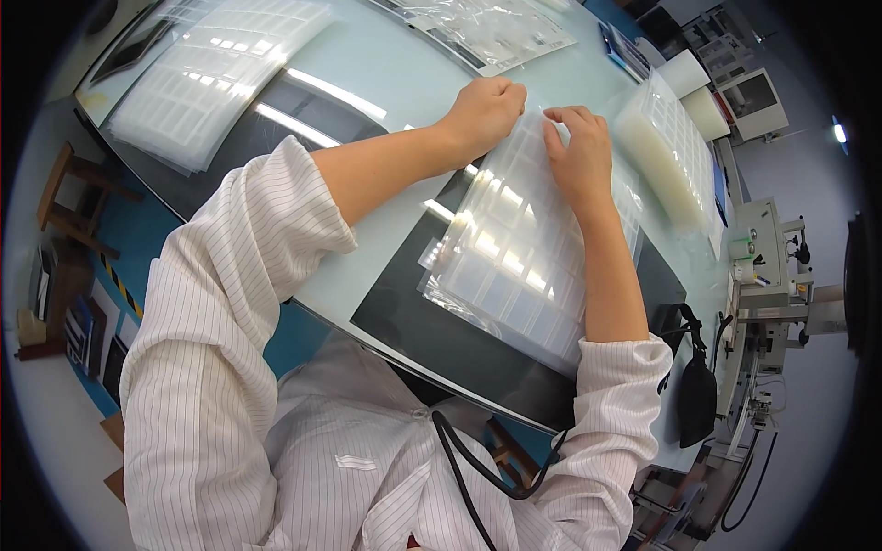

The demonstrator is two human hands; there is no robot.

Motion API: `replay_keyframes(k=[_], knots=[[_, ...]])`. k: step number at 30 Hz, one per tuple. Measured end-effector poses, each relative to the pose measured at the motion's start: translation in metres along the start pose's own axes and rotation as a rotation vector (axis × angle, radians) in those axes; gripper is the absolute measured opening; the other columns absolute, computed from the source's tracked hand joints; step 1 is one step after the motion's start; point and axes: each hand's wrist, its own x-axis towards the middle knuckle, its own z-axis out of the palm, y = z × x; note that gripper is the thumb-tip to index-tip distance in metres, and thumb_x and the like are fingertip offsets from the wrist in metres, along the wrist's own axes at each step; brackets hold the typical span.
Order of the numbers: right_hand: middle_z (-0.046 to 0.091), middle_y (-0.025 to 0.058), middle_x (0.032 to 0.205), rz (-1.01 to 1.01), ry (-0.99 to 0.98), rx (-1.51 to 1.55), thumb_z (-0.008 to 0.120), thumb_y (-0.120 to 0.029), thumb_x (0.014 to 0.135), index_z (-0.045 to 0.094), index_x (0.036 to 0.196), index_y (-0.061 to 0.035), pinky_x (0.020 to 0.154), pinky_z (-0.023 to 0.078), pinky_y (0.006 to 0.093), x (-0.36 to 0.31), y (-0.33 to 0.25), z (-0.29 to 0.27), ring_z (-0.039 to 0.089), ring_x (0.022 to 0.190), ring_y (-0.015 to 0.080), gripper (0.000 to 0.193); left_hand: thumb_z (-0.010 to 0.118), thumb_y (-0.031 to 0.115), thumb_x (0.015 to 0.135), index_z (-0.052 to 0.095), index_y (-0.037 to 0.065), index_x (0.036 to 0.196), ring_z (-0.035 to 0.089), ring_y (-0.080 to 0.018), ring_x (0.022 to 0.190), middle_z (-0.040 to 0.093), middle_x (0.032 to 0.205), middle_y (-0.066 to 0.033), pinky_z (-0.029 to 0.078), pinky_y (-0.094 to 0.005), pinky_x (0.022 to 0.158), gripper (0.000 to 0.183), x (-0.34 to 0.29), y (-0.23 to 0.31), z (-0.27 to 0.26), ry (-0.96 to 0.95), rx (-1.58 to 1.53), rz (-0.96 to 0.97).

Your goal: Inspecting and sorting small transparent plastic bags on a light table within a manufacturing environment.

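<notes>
A stack of clear plastic sheets with rows of rectangular pockets lies in front of me on a dark mat. My left hand is closed at the far end of this stack, its fingers pinched together; whatever may be between them is hidden. Beside it, over the far right part of the sheets, my right hand has its fingers curved, with the thumb and fingertips apart and nothing visible between them. Glare on the plastic blurs the edges of single sheets.
Another stack of pocketed clear sheets lies at the far left. A thick pile of them stands on the right. Clear film on a printed sheet is at the back. A black cable hangs before me; a black pouch is at the right edge.
</notes>
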Motion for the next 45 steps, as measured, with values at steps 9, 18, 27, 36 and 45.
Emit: replay_keyframes(k=[9,18,27,36,45], knots=[[0.068,0.0083,0.1,0.032,0.019,0.003,0.067,-0.009,0.083,0.069,0.095,-0.0035,0.088,0.045,0.0371,-0.001,0.002,0.002,0.057,0.098,0.0279,0.014,0.047,0.02,0.093,0.06,0.004,0.083,0.042,-0.0099,0.063,0.048,0.071,-0.0007,0.036,-0.0267,0.057,0.023,-0.002,0.001,0.004,0.019,0.029,0.012],[0.068,0.0064,0.091,0.147,-0.03,0.542,0.065,-0.012,0.09,0.07,0.1,-0.0017,0.072,0.045,0.0258,0.01,-0.03,-0.038,0.059,0.077,0.0133,0.015,0.049,0.032,0.101,0.059,0.005,0.094,0.039,-0.0074,0.065,0.045,0.073,0.0025,0.036,-0.0234,0.059,0.029,-0.011,0.02,-0.003,-0.242,0.236,0.112],[0.065,0.0097,0.095,0.094,-0.102,0.02,0.065,-0.006,0.085,0.069,0.093,-0.0022,0.087,0.045,0.0376,-0.025,-0.032,-0.02,0.057,0.098,0.029,0.01,0.044,0.02,0.099,0.058,-0.001,0.1,0.041,-0.008,0.063,0.047,0.071,0.0003,0.039,-0.0242,0.059,0.025,-0.009,0.01,-0.002,-0.114,0.119,-0.034],[0.066,0.0093,0.096,0.048,-0.088,0.033,0.067,-0.007,0.084,0.068,0.09,-0.0026,0.089,0.045,0.0375,-0.024,-0.031,-0.018,0.056,0.098,0.0293,0.008,0.039,0.01,0.097,0.058,-0.002,0.107,0.044,-0.0091,0.065,0.053,0.079,-0.0042,0.041,-0.0241,0.06,0.025,-0.009,0.007,-0.002,-0.102,0.189,-0.028],[0.067,0.0084,0.098,0.014,-0.071,0.002,0.067,-0.006,0.084,0.07,0.094,-0.0033,0.089,0.045,0.0372,-0.026,-0.032,-0.018,0.057,0.1,0.0284,0.011,0.042,0.007,0.087,0.059,-0.001,0.101,0.044,-0.0097,0.064,0.054,0.081,-0.0055,0.04,-0.0238,0.057,0.023,-0.01,0.014,0.0,-0.071,0.061,-0.078]])
